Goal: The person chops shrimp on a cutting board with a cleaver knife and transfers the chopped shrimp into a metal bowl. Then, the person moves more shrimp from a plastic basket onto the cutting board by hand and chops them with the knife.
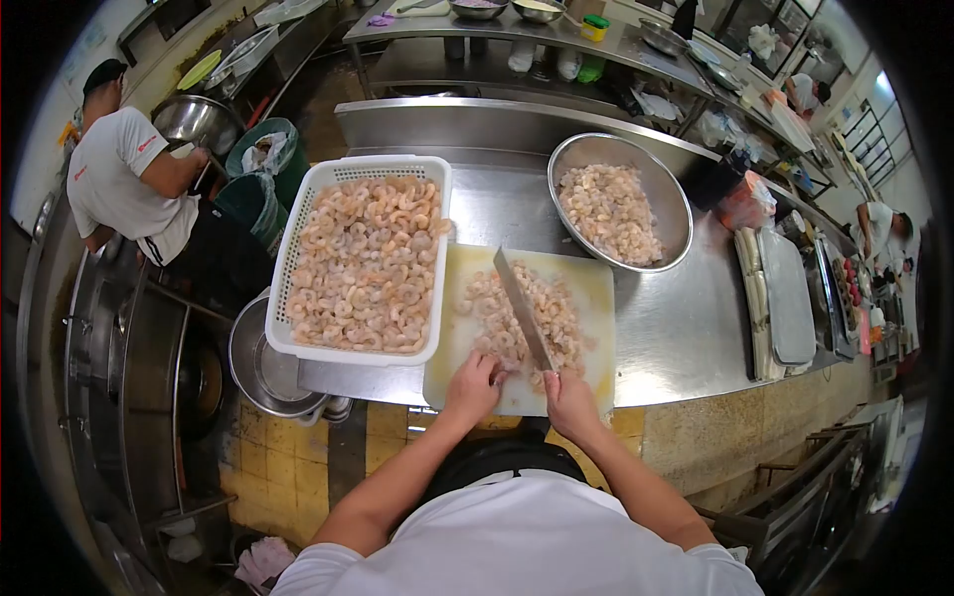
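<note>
My right hand [569, 399] is closed round the handle of a knife [524, 313]. Its long blade points away from me, over a pile of peeled shrimp [563, 318], some in pieces, on a pale cutting board [599, 382]. Left of the knife, my left hand [477, 384] has its fingers curled together at the board's near edge, with shrimp at the fingertips. A white perforated basket [283, 288] full of peeled shrimp [363, 268] stands left of the board. Behind the board to the right, a steel bowl [681, 228] holds cut shrimp [611, 214].
The steel table [686, 338] has a raised back edge. A lidded container [785, 298] and a dark bottle [720, 177] stand to the right. Below the basket is a metal pot [248, 348]. One co-worker [129, 179] stands at the left; others are far right.
</note>
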Demonstrator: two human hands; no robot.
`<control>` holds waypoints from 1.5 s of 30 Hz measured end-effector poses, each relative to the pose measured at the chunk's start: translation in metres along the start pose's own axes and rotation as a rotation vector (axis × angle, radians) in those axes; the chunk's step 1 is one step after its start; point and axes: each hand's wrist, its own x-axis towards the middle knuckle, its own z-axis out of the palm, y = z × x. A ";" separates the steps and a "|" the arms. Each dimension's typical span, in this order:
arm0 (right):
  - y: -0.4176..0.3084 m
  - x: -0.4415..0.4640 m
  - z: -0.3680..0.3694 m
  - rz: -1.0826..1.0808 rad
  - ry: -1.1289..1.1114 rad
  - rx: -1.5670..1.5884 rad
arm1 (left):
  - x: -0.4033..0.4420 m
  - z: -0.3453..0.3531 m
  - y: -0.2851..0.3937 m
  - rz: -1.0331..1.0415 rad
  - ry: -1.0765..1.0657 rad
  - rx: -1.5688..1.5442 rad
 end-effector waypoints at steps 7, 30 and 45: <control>-0.020 0.000 -0.023 0.028 -0.058 0.065 | 0.007 -0.025 0.019 -0.226 0.178 0.055; -0.020 -0.002 -0.001 0.005 -0.065 0.093 | 0.010 -0.002 -0.016 -0.364 0.169 -0.317; -0.015 -0.002 -0.020 -0.030 -0.020 0.148 | 0.040 -0.009 -0.012 -0.389 -0.039 -0.189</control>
